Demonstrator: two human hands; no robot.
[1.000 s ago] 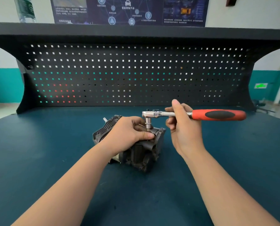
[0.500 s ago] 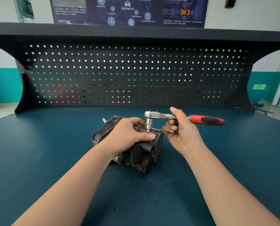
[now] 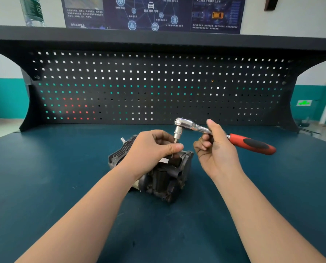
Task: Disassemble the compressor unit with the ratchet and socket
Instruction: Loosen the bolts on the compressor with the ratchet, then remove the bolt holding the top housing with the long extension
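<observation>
Compressor unit [image 3: 164,177] sits mid-surface [image 3: 44,186]. Left hand [image 3: 150,149] pinches the socket [image 3: 177,134] tip; right hand [image 3: 215,149], at three o'clock of it, holds the ratchet [image 3: 196,128] shank. Looks like bolt removal: next, lift the fastener free, I'd say.

The chrome ratchet with red-black handle [image 3: 211,130] has lifted off the dark metal compressor unit [image 3: 166,173], handle swung toward the person.
</observation>
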